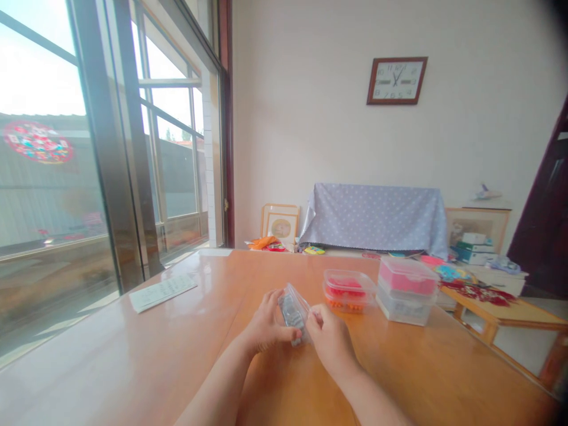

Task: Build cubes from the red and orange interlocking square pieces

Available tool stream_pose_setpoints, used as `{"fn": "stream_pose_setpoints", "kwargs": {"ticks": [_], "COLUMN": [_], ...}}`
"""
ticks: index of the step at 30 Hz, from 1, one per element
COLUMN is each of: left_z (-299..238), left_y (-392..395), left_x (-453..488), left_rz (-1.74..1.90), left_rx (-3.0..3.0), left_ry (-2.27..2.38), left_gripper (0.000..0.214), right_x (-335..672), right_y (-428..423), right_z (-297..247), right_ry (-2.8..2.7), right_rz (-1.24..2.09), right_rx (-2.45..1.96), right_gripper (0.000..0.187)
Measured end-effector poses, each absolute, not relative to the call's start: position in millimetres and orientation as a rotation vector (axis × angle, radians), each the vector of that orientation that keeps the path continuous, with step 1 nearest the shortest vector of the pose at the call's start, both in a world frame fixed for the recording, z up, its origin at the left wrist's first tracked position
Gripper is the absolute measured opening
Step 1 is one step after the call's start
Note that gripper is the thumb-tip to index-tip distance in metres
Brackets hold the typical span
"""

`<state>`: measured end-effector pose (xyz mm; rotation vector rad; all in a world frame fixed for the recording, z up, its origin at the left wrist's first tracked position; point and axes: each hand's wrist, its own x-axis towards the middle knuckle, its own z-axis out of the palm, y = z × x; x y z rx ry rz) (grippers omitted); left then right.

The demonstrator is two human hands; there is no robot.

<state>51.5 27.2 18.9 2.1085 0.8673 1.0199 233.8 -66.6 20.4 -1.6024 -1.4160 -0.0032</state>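
Bag [291,312]: small, clear plastic, with grey contents; held between both hands above the near middle of the desk, tilted, top leaning towards 11 o'clock. Contents too blurred to identify. Cannot tell whether its lower end touches the wood.
Left hand [268,325]: at 8 to 9 o'clock of the bag; grasping it, thumb across the near face, fingers behind the far edge.
Right hand [327,332]: at 3 to 4 o'clock of the bag; fingers curled in, thumb and forefinger pinching its right edge.
Desk [133,361]: glossy orange-brown wood, a seam running away from the viewer, window glare on the left part.
Tub [349,290]: clear plastic, rounded, red contents above and orange pieces below; near the bag at 2 o'clock.
Boxes [407,290]: square, clear plastic, stacked, upper one pink inside; just beyond the tub, between 2 and 3 o'clock.
Paper [163,291]: pale, flat, oblong, faintly marked; well apart, between 9 and 10 o'clock.
Cloth [377,219]: grey-blue, light-dotted, draped along the wall, 1 o'clock.
Clock [397,81]: rectangular, brown-framed, white face, high on the wall, 1 o'clock.
Side table [532,316]: low, light wood, dark red fabric on it, 3 o'clock.
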Motion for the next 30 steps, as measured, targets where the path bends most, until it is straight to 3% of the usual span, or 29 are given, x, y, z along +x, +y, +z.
{"fn": "stream_pose_setpoints", "kwargs": {"ticks": [9, 17, 25, 30], "left_z": [21.8, 40.0, 59.3, 58.1], "left_y": [25.7, 15.7, 11.8, 9.4], "left_x": [49.1, 29.8, -4.7, -0.3], "left_rz": [1.007, 0.681, 0.636, 0.639], "left_rx": [2.023, 1.580, 1.480, 1.323], "left_ry": [0.812, 0.732, 0.804, 0.824], "left_gripper": [0.103, 0.126, 0.093, 0.085], "right_x": [245.3, 257.5, 257.2, 254.5], "right_y": [-67.1, -66.4, -65.2, -65.4], "right_z": [24.7, 20.3, 13.5, 12.6], "right_ry": [-1.308, -1.293, -1.313, -1.332], "right_rz": [0.018, 0.182, 0.253, 0.227], "right_rx": [-1.544, -1.386, -1.393, -1.390], "right_gripper": [0.019, 0.028, 0.025, 0.026]}}
